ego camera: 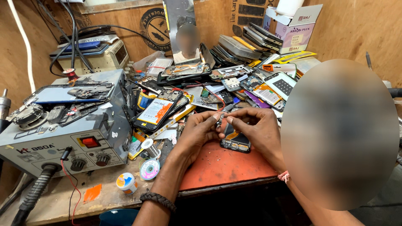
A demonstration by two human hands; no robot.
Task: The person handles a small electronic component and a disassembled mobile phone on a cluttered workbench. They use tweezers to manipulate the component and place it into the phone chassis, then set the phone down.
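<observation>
1. The fingers of the left hand (200, 130) and the right hand (254, 127) meet tip to tip, and together they pinch a small metal part (219, 120) held up between them.
2. Thumb and forefinger of each hand are pressed on that part; the other fingers are curled in loosely.
3. Just beneath the fingers, close under the right hand, an opened phone (235, 140) lies flat on a red mat (217, 167).
4. A few tiny screws (216, 158) are scattered on the mat, a little nearer the person than the fingers.
5. Left of the fingers, beside the left wrist, lie two wire spools (149, 168) and, farther out, a small round tin (127, 182).
6. Beyond the fingers to the left, a phone battery (155, 111) rests in a black phone body.
7. Farther left stands a grey hot-air station (69, 125) with two knobs and a red switch.
8. Behind the fingers, the far side of the wooden worktop (63, 201) is heaped with stripped phones (247, 81).
9. A braided band (158, 200) circles the left wrist.
</observation>
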